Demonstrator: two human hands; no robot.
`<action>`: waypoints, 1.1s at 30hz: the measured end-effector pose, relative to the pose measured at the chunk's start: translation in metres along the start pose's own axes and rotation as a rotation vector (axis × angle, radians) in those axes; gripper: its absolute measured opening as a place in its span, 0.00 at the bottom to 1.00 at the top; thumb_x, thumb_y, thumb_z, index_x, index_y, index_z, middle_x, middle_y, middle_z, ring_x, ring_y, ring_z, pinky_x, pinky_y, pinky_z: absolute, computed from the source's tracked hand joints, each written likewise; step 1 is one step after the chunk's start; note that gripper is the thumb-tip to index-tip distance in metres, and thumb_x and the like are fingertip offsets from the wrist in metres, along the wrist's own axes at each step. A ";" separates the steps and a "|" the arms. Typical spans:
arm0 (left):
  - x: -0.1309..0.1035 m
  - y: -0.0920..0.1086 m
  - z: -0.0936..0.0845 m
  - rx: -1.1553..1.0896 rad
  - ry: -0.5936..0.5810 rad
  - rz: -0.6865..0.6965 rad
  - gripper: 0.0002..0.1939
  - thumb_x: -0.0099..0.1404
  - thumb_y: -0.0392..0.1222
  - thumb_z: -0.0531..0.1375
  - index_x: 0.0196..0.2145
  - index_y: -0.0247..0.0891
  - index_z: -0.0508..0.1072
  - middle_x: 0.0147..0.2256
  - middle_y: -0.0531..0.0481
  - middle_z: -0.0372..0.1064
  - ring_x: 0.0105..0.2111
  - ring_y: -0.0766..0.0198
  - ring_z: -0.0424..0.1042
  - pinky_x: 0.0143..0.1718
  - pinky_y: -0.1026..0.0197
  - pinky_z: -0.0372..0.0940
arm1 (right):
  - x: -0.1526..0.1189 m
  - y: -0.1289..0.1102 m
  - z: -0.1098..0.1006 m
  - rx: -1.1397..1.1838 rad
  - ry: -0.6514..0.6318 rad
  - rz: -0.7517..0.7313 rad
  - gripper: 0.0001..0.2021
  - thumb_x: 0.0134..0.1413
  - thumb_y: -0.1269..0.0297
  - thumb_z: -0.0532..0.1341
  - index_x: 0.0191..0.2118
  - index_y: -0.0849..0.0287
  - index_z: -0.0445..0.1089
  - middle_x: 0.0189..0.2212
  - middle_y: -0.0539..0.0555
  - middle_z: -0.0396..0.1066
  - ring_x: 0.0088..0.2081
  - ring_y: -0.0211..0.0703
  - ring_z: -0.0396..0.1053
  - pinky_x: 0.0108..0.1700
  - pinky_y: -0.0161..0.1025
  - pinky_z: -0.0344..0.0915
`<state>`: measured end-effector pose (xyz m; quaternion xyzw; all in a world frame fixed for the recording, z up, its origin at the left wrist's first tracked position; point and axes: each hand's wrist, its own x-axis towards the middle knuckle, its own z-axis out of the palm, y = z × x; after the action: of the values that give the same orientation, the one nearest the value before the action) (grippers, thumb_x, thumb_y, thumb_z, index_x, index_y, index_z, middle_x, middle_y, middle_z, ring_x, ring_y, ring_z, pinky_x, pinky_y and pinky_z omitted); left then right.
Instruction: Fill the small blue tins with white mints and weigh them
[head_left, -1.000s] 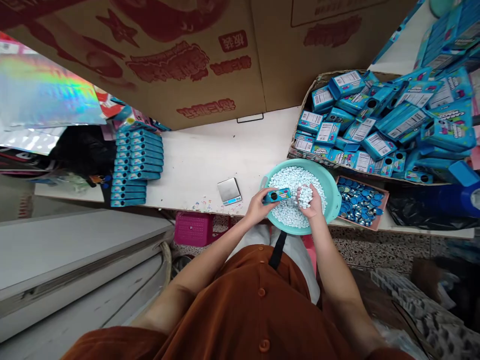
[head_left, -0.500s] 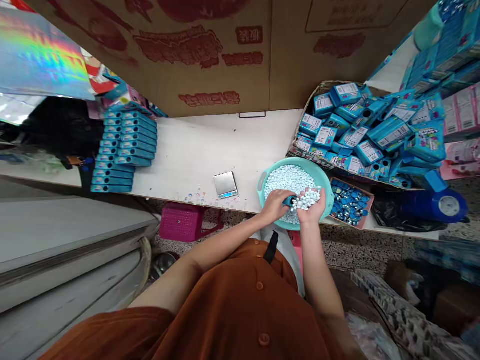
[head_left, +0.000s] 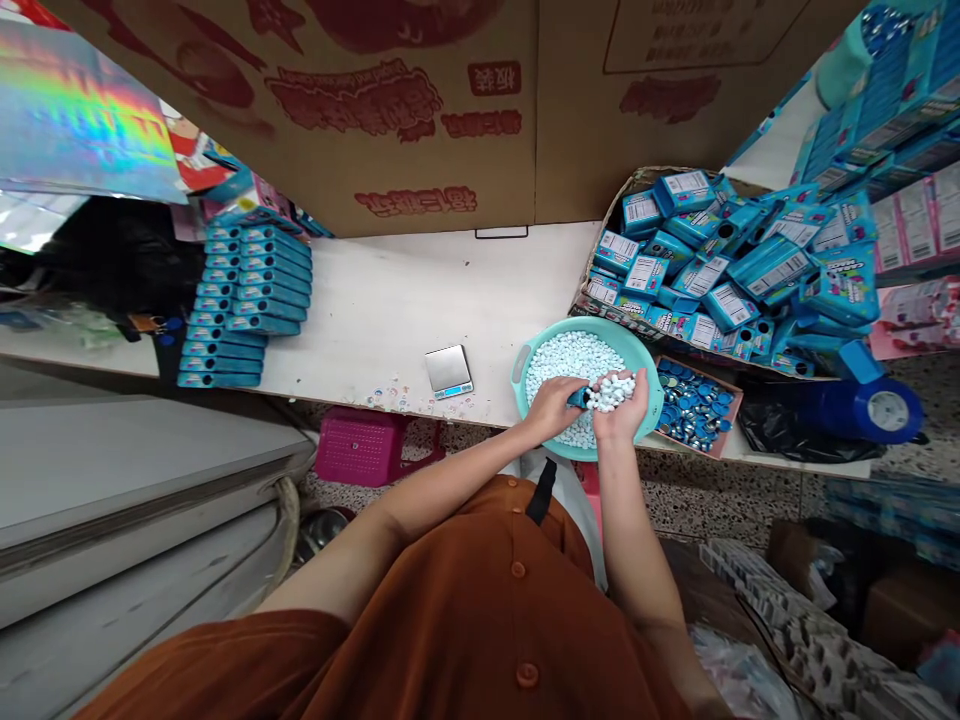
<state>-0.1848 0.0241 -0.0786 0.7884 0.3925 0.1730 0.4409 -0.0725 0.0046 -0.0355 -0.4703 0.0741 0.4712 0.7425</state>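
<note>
My left hand point(head_left: 556, 408) grips a small blue box point(head_left: 578, 397), its open end facing my right hand. My right hand point(head_left: 621, 418) is cupped palm up, holding a heap of small white candies point(head_left: 611, 392) against that open end. Both hands are over a turquoise basin point(head_left: 655, 400), which holds many more of the same loose white pieces point(head_left: 574, 355). My fingers hide most of the blue box.
A small digital scale point(head_left: 448, 371) lies left of the basin. Stacked blue boxes point(head_left: 247, 290) stand at far left. To the right are a carton of blue boxes point(head_left: 701, 275) and a tray of blue-and-silver caps point(head_left: 694, 405). A large cardboard box point(head_left: 420, 130) stands behind.
The heap in my right palm looks smaller, and its fingers have curled in a little. My left hand still holds the blue box against it. The view has shifted slightly.
</note>
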 end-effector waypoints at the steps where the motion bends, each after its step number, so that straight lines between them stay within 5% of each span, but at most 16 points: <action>1: 0.000 0.000 0.000 -0.014 0.007 -0.006 0.24 0.53 0.32 0.59 0.49 0.39 0.69 0.47 0.48 0.71 0.48 0.58 0.68 0.51 0.55 0.61 | 0.000 0.000 0.000 -0.016 -0.007 -0.013 0.17 0.50 0.49 0.58 0.21 0.56 0.59 0.18 0.45 0.60 0.21 0.35 0.63 0.26 0.35 0.64; 9: 0.004 0.004 0.002 -0.079 0.006 -0.020 0.24 0.53 0.30 0.59 0.49 0.39 0.70 0.46 0.48 0.71 0.47 0.58 0.69 0.51 0.55 0.61 | -0.002 -0.001 0.001 -0.106 0.025 -0.056 0.17 0.52 0.50 0.57 0.22 0.57 0.60 0.19 0.45 0.61 0.23 0.34 0.64 0.30 0.35 0.65; 17: 0.005 0.007 0.002 -0.106 0.001 -0.013 0.23 0.53 0.32 0.60 0.48 0.40 0.70 0.46 0.49 0.71 0.47 0.60 0.69 0.50 0.56 0.62 | 0.002 0.002 0.004 -0.239 0.211 -0.168 0.14 0.52 0.52 0.57 0.24 0.57 0.59 0.20 0.44 0.59 0.22 0.33 0.61 0.26 0.33 0.62; 26: 0.009 0.007 -0.001 -0.089 -0.010 0.033 0.26 0.51 0.28 0.57 0.49 0.39 0.69 0.47 0.48 0.70 0.49 0.59 0.67 0.52 0.55 0.60 | -0.002 -0.001 0.015 -0.152 0.202 -0.106 0.15 0.52 0.51 0.55 0.24 0.56 0.56 0.20 0.44 0.56 0.21 0.32 0.59 0.24 0.32 0.61; 33: 0.008 0.004 -0.001 -0.168 0.067 -0.056 0.24 0.52 0.31 0.61 0.49 0.40 0.69 0.46 0.48 0.71 0.47 0.59 0.68 0.50 0.56 0.62 | -0.003 0.000 0.020 -0.185 0.127 -0.096 0.15 0.51 0.51 0.56 0.23 0.56 0.60 0.21 0.46 0.60 0.23 0.34 0.63 0.28 0.34 0.64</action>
<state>-0.1782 0.0294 -0.0752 0.7311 0.4133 0.2192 0.4966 -0.0805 0.0184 -0.0228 -0.5689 0.0545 0.4093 0.7113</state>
